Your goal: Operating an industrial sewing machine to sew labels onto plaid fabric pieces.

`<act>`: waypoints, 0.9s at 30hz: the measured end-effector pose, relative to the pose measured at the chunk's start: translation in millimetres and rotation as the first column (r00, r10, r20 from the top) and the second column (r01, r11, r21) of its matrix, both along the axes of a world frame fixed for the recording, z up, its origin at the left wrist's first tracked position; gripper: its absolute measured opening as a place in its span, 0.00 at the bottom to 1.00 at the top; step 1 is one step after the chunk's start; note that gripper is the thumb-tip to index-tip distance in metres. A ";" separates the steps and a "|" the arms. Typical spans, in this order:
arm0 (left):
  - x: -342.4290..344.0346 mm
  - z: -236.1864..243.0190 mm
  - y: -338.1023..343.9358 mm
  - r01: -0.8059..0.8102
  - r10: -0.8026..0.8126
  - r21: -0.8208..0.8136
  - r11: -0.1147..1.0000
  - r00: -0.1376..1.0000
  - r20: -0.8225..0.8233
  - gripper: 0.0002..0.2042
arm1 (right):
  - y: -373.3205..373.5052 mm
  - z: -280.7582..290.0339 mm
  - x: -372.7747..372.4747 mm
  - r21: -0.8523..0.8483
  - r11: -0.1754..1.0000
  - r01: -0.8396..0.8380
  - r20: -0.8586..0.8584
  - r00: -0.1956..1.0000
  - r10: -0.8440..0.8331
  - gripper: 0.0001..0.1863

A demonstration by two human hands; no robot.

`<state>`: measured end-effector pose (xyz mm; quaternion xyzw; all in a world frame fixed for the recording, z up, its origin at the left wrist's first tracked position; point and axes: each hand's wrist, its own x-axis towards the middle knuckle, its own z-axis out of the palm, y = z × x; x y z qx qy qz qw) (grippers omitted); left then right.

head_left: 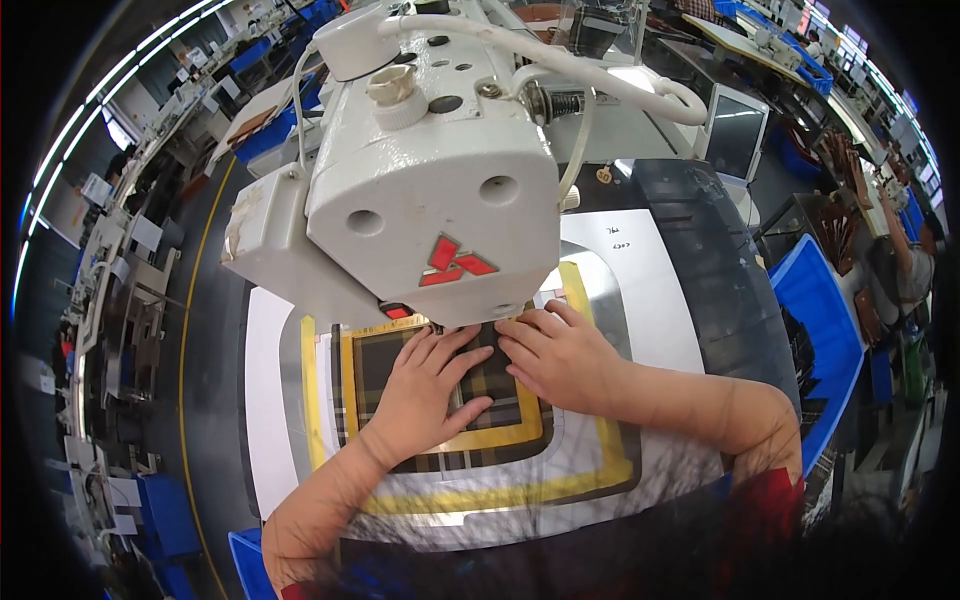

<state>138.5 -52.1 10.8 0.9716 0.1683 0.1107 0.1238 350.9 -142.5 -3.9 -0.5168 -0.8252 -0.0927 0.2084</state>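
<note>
Right now, two bare hands lie on a dark plaid cloth (378, 362) under the front of a big white sewing machine (430, 225). The cloth is in the middle of the work spot, inside a small yellow frame (490, 439). More plaid shows past the bottom edge of that frame.

The left hand (422, 390) is flat and spread out, palm down. Its thumb points across the cloth, and its longest fingers reach up close to the machine. The right hand (562, 362) comes in from the other side, palm down too, with its fingers bent a little. It lies over the right side of the small frame. The two hands are near each other, with a small gap between them. Neither hand is squeezed around anything. The tips by the machine are hard to see.

A bigger yellow border (520, 490) goes around the small frame. Under all this is a large white sheet (662, 300), on a dark table top (738, 290). To the right sits a blue bin (842, 385). Farther back stands a dark screen (735, 130). On the left, a yellow line (190, 310) runs along the floor.
</note>
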 end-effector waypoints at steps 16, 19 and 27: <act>1.8 -1.3 -2.8 -0.025 0.026 -0.005 1.000 0.995 0.094 0.22 | -52.2 -4.9 -7.3 -0.036 0.971 -0.238 0.081 0.967 0.240 0.14; 1.8 -3.8 1.2 0.056 -0.055 -0.001 0.998 0.996 0.074 0.18 | -52.1 -5.7 -7.3 -0.033 0.969 -0.243 0.150 0.958 0.245 0.14; -1.7 1.1 -0.7 0.191 -0.191 0.002 0.982 0.981 0.020 0.15 | -51.9 -5.3 -8.8 -0.042 0.967 -0.250 0.167 0.953 0.254 0.15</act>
